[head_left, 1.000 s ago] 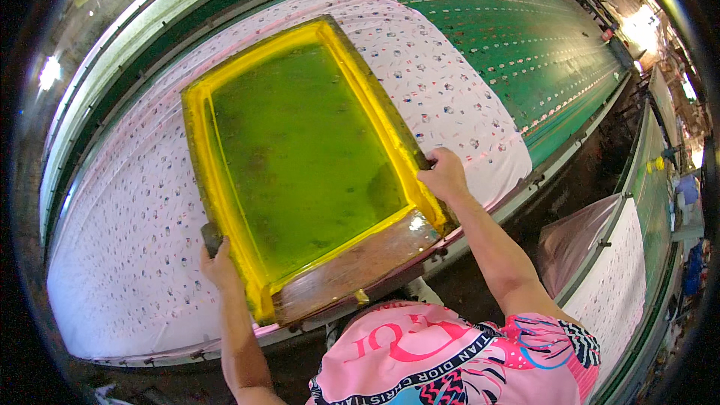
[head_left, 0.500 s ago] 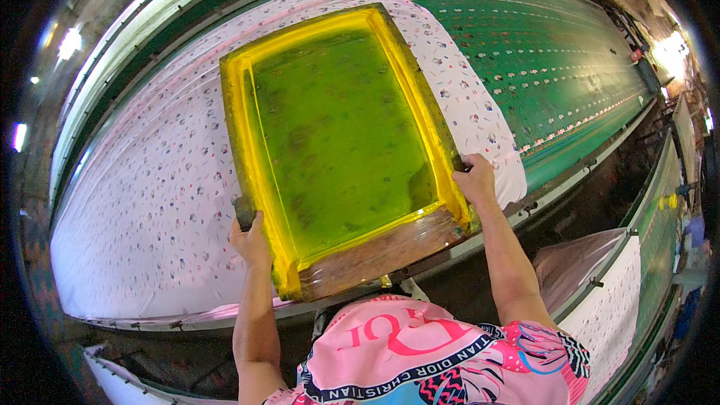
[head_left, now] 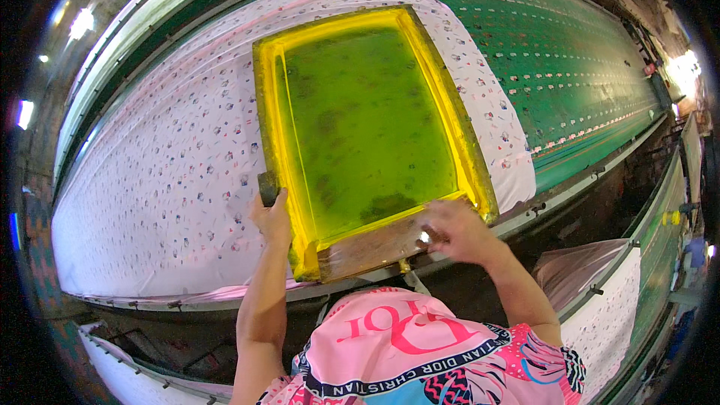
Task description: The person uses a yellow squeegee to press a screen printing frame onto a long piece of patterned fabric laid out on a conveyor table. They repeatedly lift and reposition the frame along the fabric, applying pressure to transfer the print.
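Right hand [head_left: 457, 231] blurred, hiding part of yellow frame [head_left: 445, 116]; contact unclear.

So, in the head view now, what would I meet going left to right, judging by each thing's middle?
Left stretch of white printed fabric, left hand, yellow-edged green screen, blurred right hand, green tabletop, small yellow object near the right rim.

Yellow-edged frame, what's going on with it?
A person's left hand holds a dark block at the left edge of the yellow-edged frame. The right hand, blurred, is at its near right corner, by the brown strip. The frame is over pale printed fabric, which covers part of a long green table.
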`<state>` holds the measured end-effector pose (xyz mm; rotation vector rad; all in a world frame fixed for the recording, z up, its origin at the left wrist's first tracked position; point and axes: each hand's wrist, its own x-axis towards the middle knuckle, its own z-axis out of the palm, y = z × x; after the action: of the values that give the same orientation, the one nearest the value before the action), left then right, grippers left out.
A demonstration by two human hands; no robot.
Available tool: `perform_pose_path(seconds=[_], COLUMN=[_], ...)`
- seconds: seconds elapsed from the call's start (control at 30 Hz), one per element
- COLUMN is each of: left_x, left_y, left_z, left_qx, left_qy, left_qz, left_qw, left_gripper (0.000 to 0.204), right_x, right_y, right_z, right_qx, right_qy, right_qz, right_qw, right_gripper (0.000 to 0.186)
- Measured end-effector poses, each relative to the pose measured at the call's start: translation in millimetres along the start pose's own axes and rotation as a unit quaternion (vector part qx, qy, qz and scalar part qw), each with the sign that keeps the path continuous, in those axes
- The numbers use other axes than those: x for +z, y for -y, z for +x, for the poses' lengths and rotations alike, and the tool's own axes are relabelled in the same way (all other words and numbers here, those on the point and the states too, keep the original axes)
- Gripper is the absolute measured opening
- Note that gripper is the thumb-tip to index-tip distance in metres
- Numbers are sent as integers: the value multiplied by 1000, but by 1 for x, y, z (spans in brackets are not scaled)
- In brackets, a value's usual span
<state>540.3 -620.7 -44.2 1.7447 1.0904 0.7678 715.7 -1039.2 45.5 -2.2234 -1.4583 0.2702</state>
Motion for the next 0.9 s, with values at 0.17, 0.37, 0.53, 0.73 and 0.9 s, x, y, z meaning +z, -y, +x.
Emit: perform_pose_path(seconds=[0.17, 0.37, 0.53, 0.73, 0.9], left_x=[4, 8, 4, 2, 4], left_y=[14, 3, 10, 14, 20], left_z=[4, 2, -2, -2, -4], left_qx=[-8, 13, 27, 73, 77], left_qy=[-19, -10, -19, -58, -76], left_qz=[43, 143, 75, 4, -5], left_qw=[999, 990, 997, 996, 994], left_gripper=[29, 41, 47, 38, 36], right_x=[30, 28, 26, 48, 68], right_y=[28, 62, 65, 89, 91], right_z=[5, 58, 69, 44, 41], right_qx=[-67, -2, 35, 32, 0], right_qy=[73, 94, 126, 71, 0], right_qz=[-83, -97, -72, -85, -132], right_qw=[992, 991, 989, 993, 991], right_gripper=[58, 39, 39, 38, 42])
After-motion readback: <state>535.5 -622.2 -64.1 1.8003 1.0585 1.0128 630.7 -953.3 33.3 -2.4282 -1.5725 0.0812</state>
